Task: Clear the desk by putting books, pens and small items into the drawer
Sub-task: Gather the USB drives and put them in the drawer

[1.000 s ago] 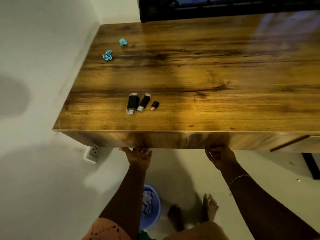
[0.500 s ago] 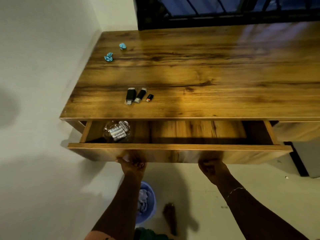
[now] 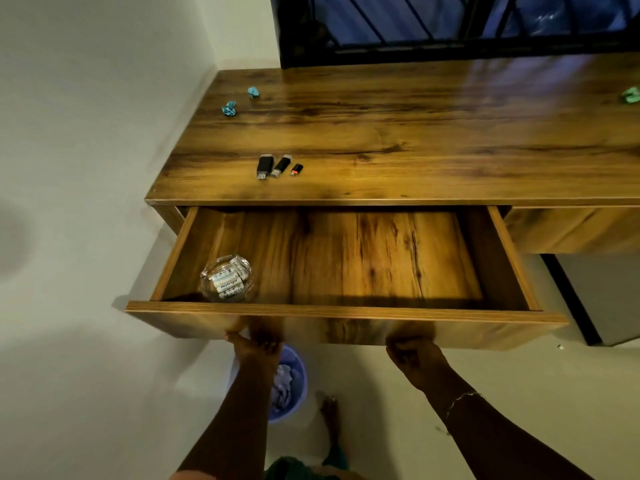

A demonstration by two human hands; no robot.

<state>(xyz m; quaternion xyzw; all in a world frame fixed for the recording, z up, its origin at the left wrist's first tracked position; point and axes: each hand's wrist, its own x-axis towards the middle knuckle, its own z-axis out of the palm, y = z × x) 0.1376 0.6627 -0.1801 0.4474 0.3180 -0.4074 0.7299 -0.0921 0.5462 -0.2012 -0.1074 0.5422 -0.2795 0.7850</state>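
Observation:
The wooden drawer (image 3: 346, 315) stands pulled far out from under the desk top (image 3: 398, 133). My left hand (image 3: 254, 344) and my right hand (image 3: 412, 351) both grip the lower edge of the drawer front, fingers curled under it. Inside the drawer at the front left sits a clear glass bowl (image 3: 227, 279) holding several white batteries. Three black USB sticks (image 3: 277, 166) lie side by side near the desk's front edge. Two crumpled blue papers (image 3: 229, 109) lie at the far left of the desk, and a green crumpled paper (image 3: 632, 95) at the far right.
A white wall runs along the desk's left side. A barred dark window (image 3: 450, 26) is behind the desk. A blue bin (image 3: 287, 389) with crumpled paper stands on the floor under the drawer. A second closed drawer front (image 3: 571, 230) is to the right.
The drawer was closed a second ago; both hands have pulled it out towards me, first partway, now wide open. The glass bowl of batteries has come into sight.

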